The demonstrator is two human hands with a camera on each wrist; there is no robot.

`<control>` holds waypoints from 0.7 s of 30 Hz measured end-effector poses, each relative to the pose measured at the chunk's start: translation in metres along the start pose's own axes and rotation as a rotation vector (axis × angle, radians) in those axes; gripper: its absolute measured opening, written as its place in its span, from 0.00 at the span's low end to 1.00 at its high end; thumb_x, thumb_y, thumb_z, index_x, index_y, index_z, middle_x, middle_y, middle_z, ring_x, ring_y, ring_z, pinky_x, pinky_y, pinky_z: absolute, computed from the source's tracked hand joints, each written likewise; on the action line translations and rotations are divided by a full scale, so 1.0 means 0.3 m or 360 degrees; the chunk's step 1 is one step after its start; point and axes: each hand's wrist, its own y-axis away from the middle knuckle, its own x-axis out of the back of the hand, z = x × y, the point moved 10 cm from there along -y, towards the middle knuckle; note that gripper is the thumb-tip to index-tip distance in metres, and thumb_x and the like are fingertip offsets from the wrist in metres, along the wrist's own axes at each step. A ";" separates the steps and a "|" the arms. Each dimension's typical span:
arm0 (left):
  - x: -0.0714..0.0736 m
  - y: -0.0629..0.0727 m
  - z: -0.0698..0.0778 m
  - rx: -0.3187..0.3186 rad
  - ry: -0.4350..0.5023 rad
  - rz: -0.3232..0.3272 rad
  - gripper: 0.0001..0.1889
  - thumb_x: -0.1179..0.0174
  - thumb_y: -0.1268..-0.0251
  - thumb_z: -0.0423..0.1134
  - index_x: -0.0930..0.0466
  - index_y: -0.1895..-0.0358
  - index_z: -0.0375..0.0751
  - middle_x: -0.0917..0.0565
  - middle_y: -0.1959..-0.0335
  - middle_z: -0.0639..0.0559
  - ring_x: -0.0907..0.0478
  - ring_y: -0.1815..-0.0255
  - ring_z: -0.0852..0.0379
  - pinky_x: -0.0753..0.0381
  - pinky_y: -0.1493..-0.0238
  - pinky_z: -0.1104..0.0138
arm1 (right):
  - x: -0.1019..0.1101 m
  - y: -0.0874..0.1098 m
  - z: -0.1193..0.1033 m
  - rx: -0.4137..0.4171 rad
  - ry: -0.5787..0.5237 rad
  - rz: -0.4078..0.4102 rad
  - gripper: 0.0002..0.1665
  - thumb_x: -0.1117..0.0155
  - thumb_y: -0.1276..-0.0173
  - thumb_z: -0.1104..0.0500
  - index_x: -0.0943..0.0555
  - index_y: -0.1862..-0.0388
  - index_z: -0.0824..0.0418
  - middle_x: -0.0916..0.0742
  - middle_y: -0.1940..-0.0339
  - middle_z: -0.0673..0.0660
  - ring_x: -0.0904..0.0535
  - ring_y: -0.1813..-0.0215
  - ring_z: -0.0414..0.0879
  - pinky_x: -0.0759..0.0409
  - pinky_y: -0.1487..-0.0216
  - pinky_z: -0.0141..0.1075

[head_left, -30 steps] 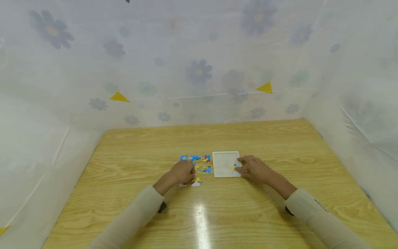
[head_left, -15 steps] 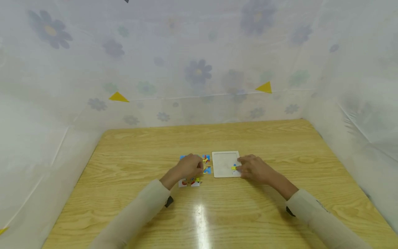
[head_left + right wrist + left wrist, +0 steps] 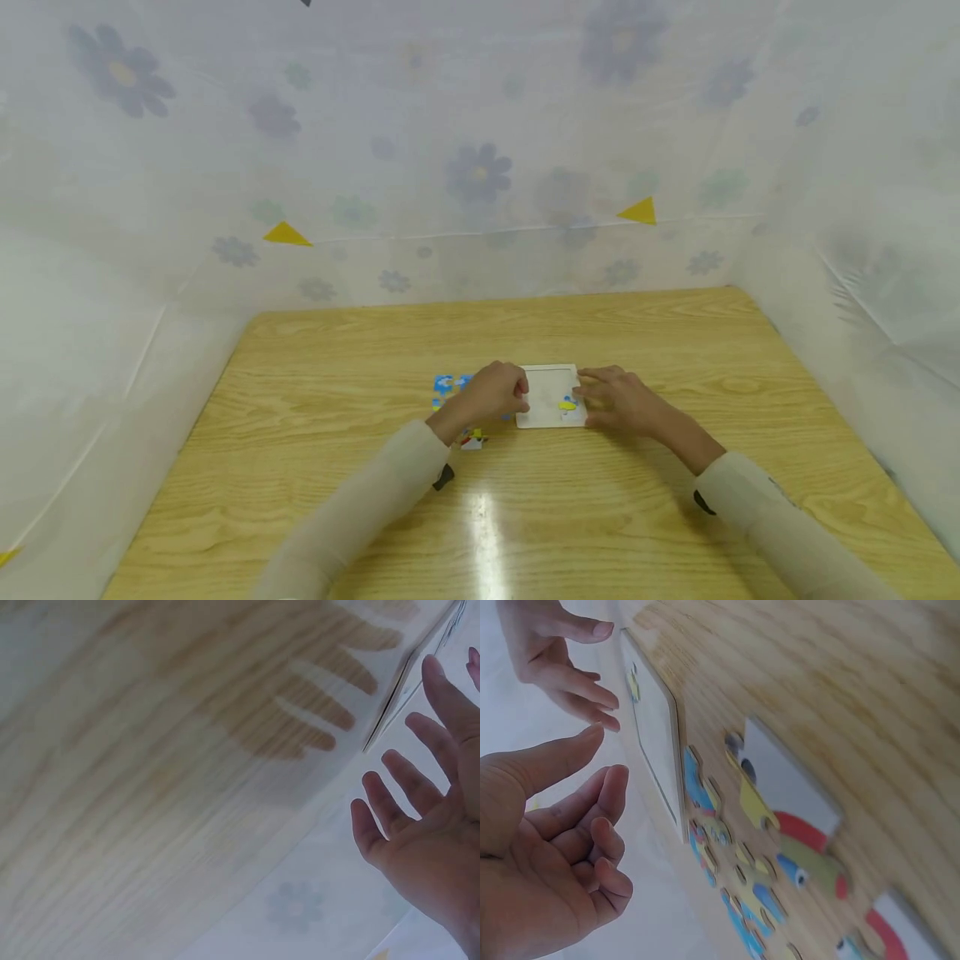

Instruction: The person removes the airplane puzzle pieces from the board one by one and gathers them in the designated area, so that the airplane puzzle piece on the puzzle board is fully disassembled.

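Note:
A shallow white puzzle tray [image 3: 542, 392] lies on the table, with one yellow, blue and white puzzle piece [image 3: 567, 407] in its near right corner. My left hand [image 3: 491, 392] is over the tray's left edge and covers some of the loose pieces. In the left wrist view its thumb [image 3: 562, 757] stands apart from loosely bent fingers, and nothing shows between them. At the tray's right edge is my right hand [image 3: 622, 404], fingers spread and extended; the right wrist view shows its palm [image 3: 435, 855] bare.
Several loose jigsaw pieces lie left of the tray, among them blue ones [image 3: 444, 383] and a white, red and yellow one [image 3: 472, 442]. The wooden table [image 3: 360, 350] is enclosed by pale flowered sheeting [image 3: 420, 167] at the back and sides.
My left hand has moved right, from over the loose pieces to the tray's left edge. My right fingers have drawn back slightly from the piece in the tray, which now shows more fully.

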 end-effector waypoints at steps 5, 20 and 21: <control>-0.031 -0.042 0.019 0.0018 0.0023 -0.0031 0.12 0.32 0.44 0.41 0.19 0.59 0.39 0.21 0.70 0.57 0.27 0.69 0.63 0.27 0.64 0.73 | -0.014 -0.004 0.015 -0.0014 -0.0011 -0.0057 0.31 0.30 0.44 0.46 0.20 0.43 0.59 0.25 0.35 0.67 0.29 0.39 0.67 0.27 0.48 0.62; -0.106 -0.134 0.070 0.0062 -0.0005 -0.0065 0.17 0.30 0.48 0.44 0.19 0.57 0.39 0.22 0.71 0.57 0.28 0.70 0.63 0.28 0.67 0.74 | -0.016 -0.010 0.007 0.0060 -0.0049 -0.0055 0.27 0.31 0.42 0.48 0.18 0.47 0.61 0.23 0.37 0.66 0.28 0.40 0.66 0.27 0.50 0.62; -0.112 -0.138 0.070 0.0065 -0.0005 -0.0071 0.17 0.30 0.47 0.44 0.20 0.56 0.39 0.22 0.70 0.57 0.28 0.70 0.63 0.27 0.67 0.74 | -0.017 -0.010 0.007 0.0061 -0.0053 -0.0056 0.27 0.31 0.42 0.49 0.18 0.46 0.61 0.23 0.37 0.66 0.28 0.40 0.66 0.27 0.50 0.62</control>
